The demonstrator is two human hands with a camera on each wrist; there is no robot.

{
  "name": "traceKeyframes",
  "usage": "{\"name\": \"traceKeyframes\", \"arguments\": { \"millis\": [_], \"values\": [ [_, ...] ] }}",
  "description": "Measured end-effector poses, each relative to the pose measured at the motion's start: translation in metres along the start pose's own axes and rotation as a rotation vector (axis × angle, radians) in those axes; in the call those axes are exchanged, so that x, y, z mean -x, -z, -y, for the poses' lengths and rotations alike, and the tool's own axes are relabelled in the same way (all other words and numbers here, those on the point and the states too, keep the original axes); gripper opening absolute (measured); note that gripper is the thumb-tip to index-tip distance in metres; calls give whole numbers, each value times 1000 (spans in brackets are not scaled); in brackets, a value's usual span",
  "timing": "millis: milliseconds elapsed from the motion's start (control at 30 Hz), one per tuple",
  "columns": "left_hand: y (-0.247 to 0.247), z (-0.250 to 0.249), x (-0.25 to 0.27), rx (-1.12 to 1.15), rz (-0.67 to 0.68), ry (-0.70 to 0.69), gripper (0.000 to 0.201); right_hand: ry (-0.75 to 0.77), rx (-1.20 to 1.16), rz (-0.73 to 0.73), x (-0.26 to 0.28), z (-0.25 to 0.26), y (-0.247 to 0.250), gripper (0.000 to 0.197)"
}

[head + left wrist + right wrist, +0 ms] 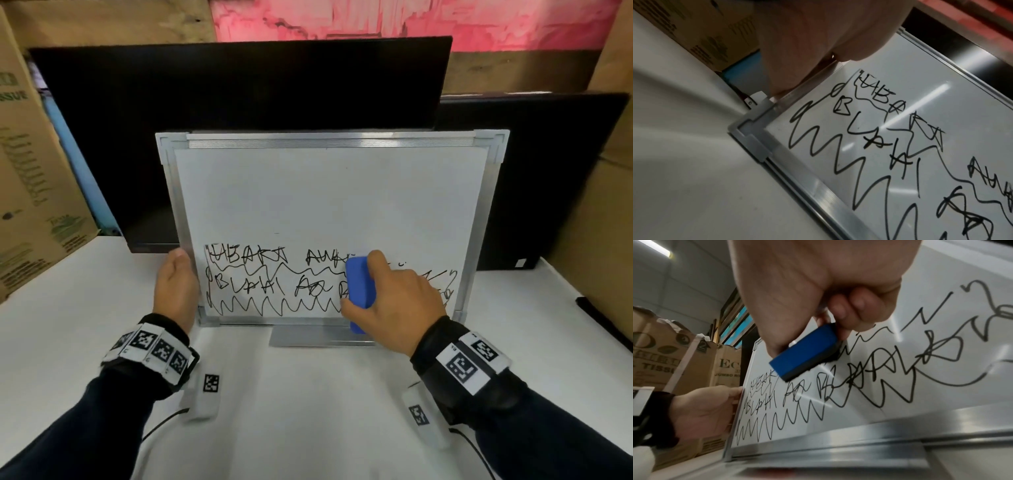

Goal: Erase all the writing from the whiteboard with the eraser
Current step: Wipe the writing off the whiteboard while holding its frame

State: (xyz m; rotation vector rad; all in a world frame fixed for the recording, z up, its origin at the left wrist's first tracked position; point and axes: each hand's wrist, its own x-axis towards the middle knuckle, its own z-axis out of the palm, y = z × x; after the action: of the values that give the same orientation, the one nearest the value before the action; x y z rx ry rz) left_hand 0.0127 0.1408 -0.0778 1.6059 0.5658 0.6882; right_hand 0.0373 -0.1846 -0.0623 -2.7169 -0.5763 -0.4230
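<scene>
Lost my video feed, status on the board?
Left hand grips whiteboard left edge. Right hand holds blue eraser on the writing. Lower rows still inked. Nothing blocking.

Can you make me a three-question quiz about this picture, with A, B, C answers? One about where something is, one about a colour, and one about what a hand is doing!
1. Where is the writing on the whiteboard?
A. top half
B. bottom part
C. everywhere

2. What colour is the eraser?
A. blue
B. red
C. yellow

3. What is the left hand doing?
A. lying flat on the table
B. holding a pen
C. holding the whiteboard's edge

Answers: 1 B, the scribbles fill only the lower part. 2 A, the eraser in the right hand is blue. 3 C, its fingers grip the left frame.
</scene>
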Motion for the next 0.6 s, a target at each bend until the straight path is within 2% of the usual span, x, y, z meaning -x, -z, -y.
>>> {"name": "traceKeyframes", "arguments": {
  "millis": [67, 167, 333, 367, 500, 600],
  "values": [
    [-4, -3, 7, 27, 26, -3, 49, 3, -17, -48, -2, 4, 1, 51],
    [-6, -6, 8, 87, 49, 23, 37, -30, -27, -106, -6, 8, 4, 53],
    [-5, -4, 7, 179, 106, 41, 35, -87, 29, 78, 1, 19, -4, 55],
    [-4, -4, 7, 193, 114, 48, 35, -89, 32, 79, 1, 21, -5, 54],
    [-3, -4, 7, 219, 160, 42, 33, -96, 7, -88, -6, 26, -1, 52],
    [-3, -1, 4, 226, 160, 35, 33, -92, 63, -12, -6, 30, -5, 59]
  ]
}}
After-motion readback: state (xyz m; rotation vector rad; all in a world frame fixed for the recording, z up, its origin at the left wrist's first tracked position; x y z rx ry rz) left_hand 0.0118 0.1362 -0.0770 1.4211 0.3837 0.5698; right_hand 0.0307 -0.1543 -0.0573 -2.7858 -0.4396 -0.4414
